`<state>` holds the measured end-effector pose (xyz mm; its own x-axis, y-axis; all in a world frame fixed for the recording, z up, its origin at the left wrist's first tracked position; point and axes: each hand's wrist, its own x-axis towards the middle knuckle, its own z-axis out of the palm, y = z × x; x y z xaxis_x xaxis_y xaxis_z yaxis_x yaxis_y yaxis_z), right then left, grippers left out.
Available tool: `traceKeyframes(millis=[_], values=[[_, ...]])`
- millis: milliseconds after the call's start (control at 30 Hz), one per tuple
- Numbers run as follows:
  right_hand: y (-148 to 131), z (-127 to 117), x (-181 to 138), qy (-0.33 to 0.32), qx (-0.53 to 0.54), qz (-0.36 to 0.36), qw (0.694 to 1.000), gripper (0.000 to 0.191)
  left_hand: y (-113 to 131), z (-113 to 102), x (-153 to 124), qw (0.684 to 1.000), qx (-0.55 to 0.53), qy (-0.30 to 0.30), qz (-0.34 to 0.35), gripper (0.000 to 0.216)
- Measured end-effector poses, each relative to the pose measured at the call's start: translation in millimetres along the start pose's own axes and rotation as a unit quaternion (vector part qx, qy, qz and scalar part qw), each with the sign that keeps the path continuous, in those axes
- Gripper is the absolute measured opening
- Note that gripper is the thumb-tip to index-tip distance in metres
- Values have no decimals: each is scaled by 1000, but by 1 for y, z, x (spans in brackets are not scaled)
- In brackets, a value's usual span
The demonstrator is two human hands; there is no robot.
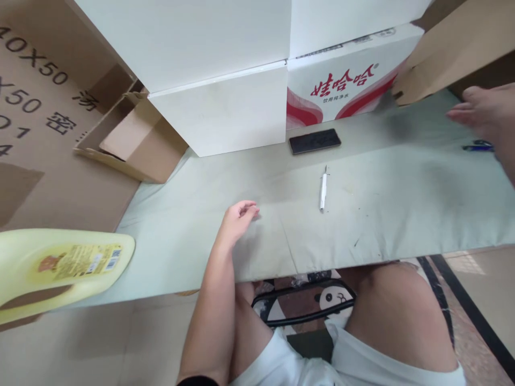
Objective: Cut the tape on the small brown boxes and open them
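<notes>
My left hand (240, 220) rests on its side on the pale green tablecloth (201, 230), fingers curled in, with nothing visible in them. To its right lies a slim white pen-shaped tool (323, 188) with a thin dark tip pointing away from me. Farther back, a dark phone (314, 141) lies flat before the stacked boxes. At the right edge my right hand (478, 110) is raised and somewhat blurred, thumb and fingers apart, nothing seen between them. Close below it is a small dark blue object (478, 146), partly hidden by the wrist.
White boxes (229, 112) and a red-and-white carton (341, 88) line the back. An open brown carton (454, 51) stands at back right. On the left are a large cardboard box (76, 161), a smaller open box (148, 139) and a yellow bottle (92, 262). My knees touch the front.
</notes>
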<state>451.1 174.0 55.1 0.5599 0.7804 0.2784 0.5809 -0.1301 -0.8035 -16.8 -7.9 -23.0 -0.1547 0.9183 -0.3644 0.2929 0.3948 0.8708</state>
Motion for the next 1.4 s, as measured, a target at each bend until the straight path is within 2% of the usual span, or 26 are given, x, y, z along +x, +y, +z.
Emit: traceKeyframes(millis=[100,167,267,500,533,633,700,800,1100,1400], values=[[-2,21,-23,-60,22,127,990,15,-1,-4,-3,1000,9,-7,10,22],[-1,32,-56,-97,39,147,984,14,-1,-5,-4,1000,19,-15,20,23],[-1,40,-115,-155,67,121,978,12,-2,-5,-5,999,36,-22,29,25],[-20,61,-239,-277,91,-52,955,15,-5,-3,-5,998,58,-13,38,25],[-21,68,-252,-294,84,-88,948,17,-6,-3,-5,997,61,-10,39,25],[-18,87,-280,-340,-17,-269,901,25,-9,-3,-3,997,73,-4,37,27],[-16,96,-289,-347,-98,-346,866,25,-12,-3,-2,996,81,-2,34,28],[-17,102,-294,-336,-172,-374,847,25,-16,-3,-1,995,92,0,29,26],[-25,103,-291,-345,-190,-377,838,25,-14,-1,10,994,102,0,28,22],[-27,94,-289,-352,-180,-340,853,23,-10,-1,7,994,105,31,24,25]])
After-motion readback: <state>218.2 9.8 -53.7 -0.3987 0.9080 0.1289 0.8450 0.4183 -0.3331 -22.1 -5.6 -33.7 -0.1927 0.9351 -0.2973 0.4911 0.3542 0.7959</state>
